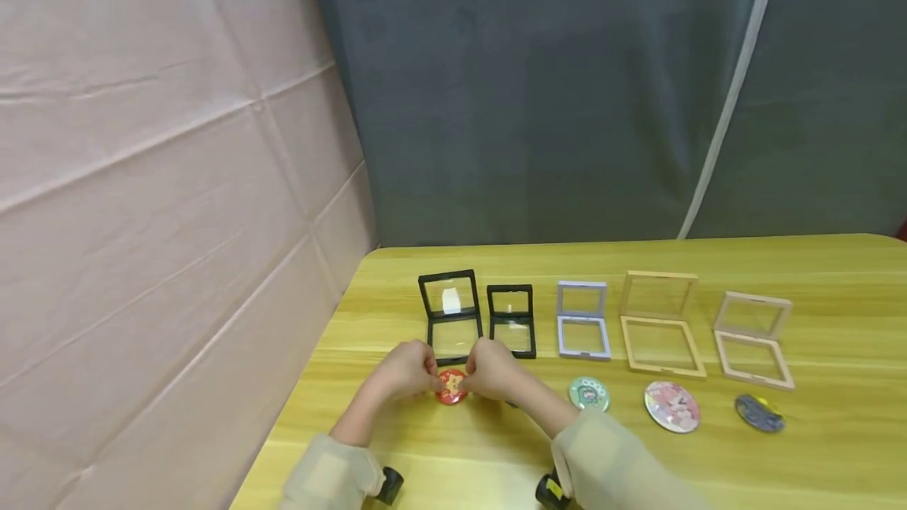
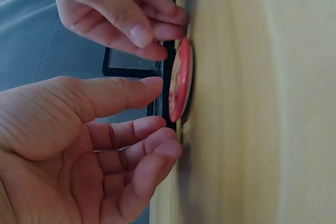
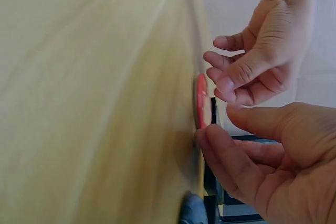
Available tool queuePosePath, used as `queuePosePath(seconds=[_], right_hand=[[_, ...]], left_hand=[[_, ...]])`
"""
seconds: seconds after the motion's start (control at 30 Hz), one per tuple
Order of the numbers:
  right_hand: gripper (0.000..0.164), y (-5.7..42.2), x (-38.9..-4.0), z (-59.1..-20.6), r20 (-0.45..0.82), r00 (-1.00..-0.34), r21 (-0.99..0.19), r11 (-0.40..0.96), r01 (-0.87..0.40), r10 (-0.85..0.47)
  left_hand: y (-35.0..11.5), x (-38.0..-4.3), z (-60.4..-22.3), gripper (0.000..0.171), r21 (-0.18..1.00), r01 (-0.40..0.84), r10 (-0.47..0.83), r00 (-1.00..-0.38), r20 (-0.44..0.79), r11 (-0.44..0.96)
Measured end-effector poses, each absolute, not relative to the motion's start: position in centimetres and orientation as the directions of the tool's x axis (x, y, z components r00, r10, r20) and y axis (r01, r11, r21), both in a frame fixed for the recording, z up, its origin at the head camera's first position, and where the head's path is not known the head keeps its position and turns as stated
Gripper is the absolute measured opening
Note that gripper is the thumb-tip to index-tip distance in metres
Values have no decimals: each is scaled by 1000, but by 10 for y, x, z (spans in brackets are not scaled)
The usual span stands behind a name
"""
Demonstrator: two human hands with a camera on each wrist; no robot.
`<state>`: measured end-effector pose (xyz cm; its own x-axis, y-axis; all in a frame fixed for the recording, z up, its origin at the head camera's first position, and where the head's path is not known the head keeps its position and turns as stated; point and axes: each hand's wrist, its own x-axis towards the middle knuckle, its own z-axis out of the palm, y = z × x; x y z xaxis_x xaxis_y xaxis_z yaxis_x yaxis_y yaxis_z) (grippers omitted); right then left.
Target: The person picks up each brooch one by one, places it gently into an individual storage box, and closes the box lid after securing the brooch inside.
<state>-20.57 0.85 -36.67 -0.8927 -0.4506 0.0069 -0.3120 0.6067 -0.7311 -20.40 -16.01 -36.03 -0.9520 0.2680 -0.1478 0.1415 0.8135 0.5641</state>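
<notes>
A round red badge (image 1: 451, 386) with a yellowish figure lies on the wooden table, just in front of a large open black frame (image 1: 450, 315). My left hand (image 1: 407, 368) is at the badge's left side, its fingers loosely bent; in the left wrist view a small gap shows between thumb and badge (image 2: 181, 82). On the opposite side is my right hand (image 1: 492, 368). Its fingertips (image 3: 202, 136) are at the badge's near edge in the right wrist view, with the thumb apart; whether they touch is hard to tell.
Rightward stand a small black frame (image 1: 512, 319), a lavender frame (image 1: 581, 316), a yellow frame (image 1: 653, 319) and a pale pink frame (image 1: 751, 334), all opened. Before them lie green (image 1: 589, 394), pink (image 1: 671, 407) and dark (image 1: 759, 413) badges. Another dark badge (image 3: 193, 209) is mostly hidden by my right arm.
</notes>
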Motion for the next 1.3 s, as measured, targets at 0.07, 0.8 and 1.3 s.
queuePosePath(seconds=[0.07,0.8,1.3], right_hand=[[44,7,-206,-369,-2,-899,-731,614,-297,-437],[20,3,-208,-377,45,-906,-681,651,-336,-421],[14,15,-215,-382,-46,-916,-877,456,-153,-398]], left_hand=[[-159,-204,-362,23,552,137,256,-956,-146,823],[-156,-201,-365,24,545,106,221,-964,-150,832],[-152,-206,-364,17,826,-32,194,-966,-169,563]])
